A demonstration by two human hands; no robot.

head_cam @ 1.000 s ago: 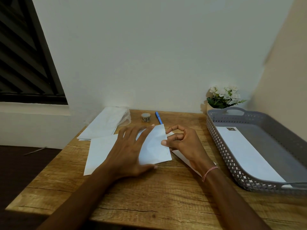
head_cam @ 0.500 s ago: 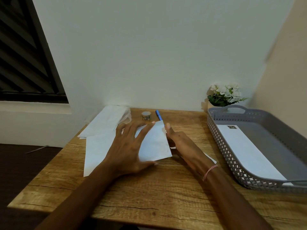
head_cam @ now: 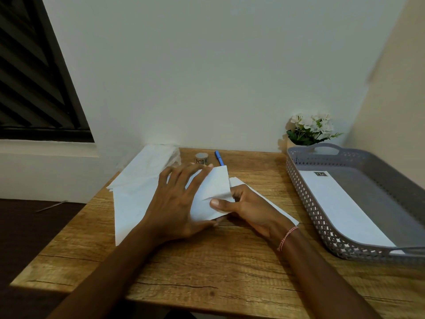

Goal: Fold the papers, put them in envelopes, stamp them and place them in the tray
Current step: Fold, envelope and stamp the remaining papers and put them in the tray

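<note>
Nearest the camera, two bare forearms reach over the front edge of a wooden table [head_cam: 207, 272]. The right hand [head_cam: 248, 208], with a red-and-white thread bracelet [head_cam: 287, 238] at its wrist, pinches the near right corner of a folded sheet of paper [head_cam: 213, 192] between thumb and curled fingers. The left hand [head_cam: 177, 203] lies flat on the same sheet with fingers spread wide, pressing it down, its thumb along the sheet's near edge. Under the left hand and out to its left lies a flat white sheet [head_cam: 131, 203]; another white piece [head_cam: 276, 208] (envelope or paper, I cannot tell which) pokes out from beneath the right hand.

To the right stands a grey perforated tray [head_cam: 305, 203] holding one white envelope [head_cam: 340, 208] with a small dark stamp at its far corner.

Farther back, a stack of white sheets [head_cam: 149, 164] sits at the table's left rear corner, a small roll [head_cam: 201, 158] and a blue pen [head_cam: 219, 157] beside it. White flowers [head_cam: 310, 127] stand behind the tray, against the wall.
</note>
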